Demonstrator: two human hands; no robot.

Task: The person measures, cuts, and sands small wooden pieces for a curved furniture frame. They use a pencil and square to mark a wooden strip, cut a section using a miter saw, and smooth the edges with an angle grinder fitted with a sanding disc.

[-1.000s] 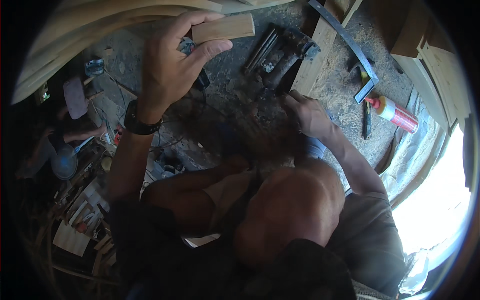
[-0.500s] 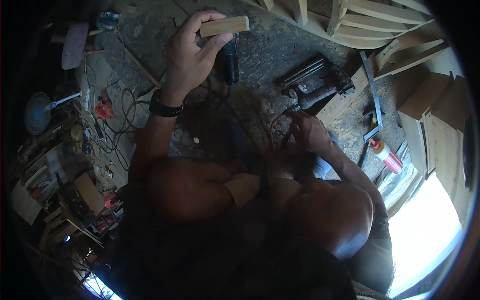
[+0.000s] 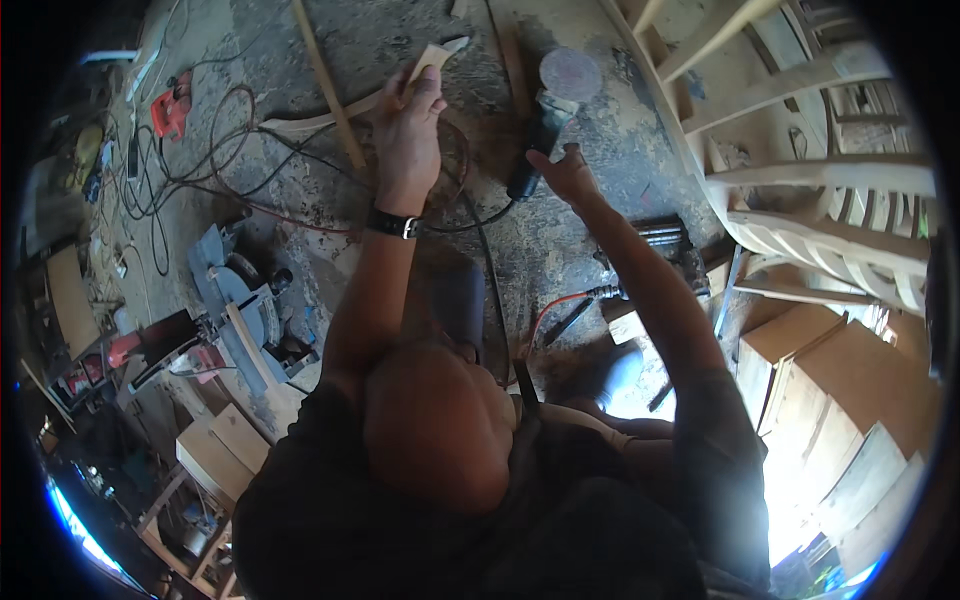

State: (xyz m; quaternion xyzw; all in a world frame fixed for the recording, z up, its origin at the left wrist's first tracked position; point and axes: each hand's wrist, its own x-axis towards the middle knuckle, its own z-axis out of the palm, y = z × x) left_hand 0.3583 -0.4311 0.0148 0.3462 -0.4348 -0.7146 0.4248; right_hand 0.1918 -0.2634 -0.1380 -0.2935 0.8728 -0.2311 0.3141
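Worn grey floor (image 3: pixel 380 40) spreads beneath our hands, with a slatted timber frame (image 3: pixel 830 172) off beyond the right one. Our left hand (image 3: pixel 408 145) grips a small wood piece (image 3: pixel 430 62) between thumb and fingers, while our right hand (image 3: pixel 570 180) is spread open close by a dark power tool (image 3: pixel 547 122) with a round disc, though whether they touch we cannot tell. As we judge it, the wood is secured, but the tool is not yet grasped or lifted.
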